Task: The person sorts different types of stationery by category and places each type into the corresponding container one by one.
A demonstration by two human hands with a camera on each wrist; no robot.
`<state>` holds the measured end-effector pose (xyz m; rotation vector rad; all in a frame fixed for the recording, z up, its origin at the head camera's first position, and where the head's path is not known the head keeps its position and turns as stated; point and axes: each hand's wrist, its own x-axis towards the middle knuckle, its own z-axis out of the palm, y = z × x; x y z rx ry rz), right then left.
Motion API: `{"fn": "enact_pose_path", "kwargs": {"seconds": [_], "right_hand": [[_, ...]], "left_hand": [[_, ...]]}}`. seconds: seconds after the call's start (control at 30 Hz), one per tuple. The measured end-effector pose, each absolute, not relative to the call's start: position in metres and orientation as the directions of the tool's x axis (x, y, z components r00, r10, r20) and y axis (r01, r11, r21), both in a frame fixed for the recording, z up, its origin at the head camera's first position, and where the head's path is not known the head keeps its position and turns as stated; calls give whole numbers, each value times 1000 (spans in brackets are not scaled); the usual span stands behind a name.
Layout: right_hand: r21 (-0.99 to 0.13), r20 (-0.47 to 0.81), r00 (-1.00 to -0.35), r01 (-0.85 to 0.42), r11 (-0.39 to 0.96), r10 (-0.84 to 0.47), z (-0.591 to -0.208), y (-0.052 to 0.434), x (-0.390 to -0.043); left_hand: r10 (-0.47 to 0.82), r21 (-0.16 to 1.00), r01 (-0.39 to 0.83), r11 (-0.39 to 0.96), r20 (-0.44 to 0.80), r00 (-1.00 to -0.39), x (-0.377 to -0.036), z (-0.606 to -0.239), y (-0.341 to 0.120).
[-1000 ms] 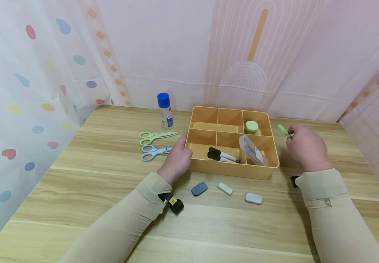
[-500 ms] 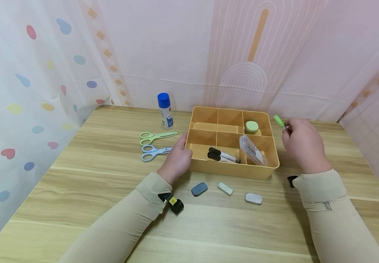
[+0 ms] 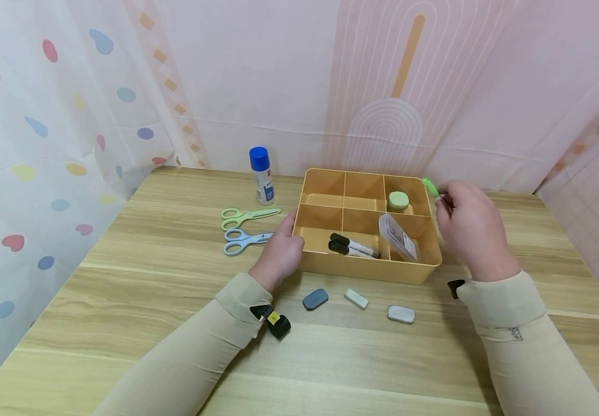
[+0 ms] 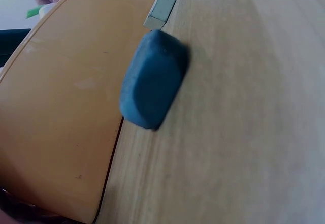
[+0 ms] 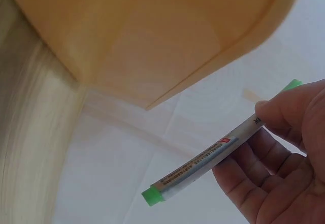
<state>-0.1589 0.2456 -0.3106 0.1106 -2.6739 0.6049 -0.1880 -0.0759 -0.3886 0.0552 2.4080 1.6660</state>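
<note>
An orange compartment box [image 3: 367,270] stands on the table, and my left hand [image 3: 281,249] grips its left side near the front corner. Part of those fingers is hidden behind the wall. My right hand [image 3: 472,228] pinches a green-capped marker [image 5: 203,162] between thumb and fingers, at the box's right rim. In the head view its green cap [image 3: 431,188] points toward the back right compartment, where a round light-green item [image 3: 397,200] sits. Two black-capped markers [image 3: 352,245] lie in the front middle compartment. A clear plastic case [image 3: 399,237] leans in the front right one.
In front of the box lie a dark blue eraser [image 3: 315,299], a pale green eraser [image 3: 356,299] and a grey-white eraser [image 3: 400,314]. To its left are green scissors [image 3: 247,217], blue scissors [image 3: 242,241] and an upright blue-capped glue stick [image 3: 261,176].
My right hand has moved left and slightly up with the green-capped marker, bringing its cap from beside the box to the right rim. The left hand has stayed on the box.
</note>
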Motion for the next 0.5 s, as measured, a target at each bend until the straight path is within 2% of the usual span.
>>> {"fn": "enact_pose_path", "kwargs": {"seconds": [0.5], "right_hand": [[-395, 473, -880, -250, 884, -38, -309, 228, -151]], "left_hand": [[150, 929, -83, 360, -146, -978, -187, -388, -76]]}}
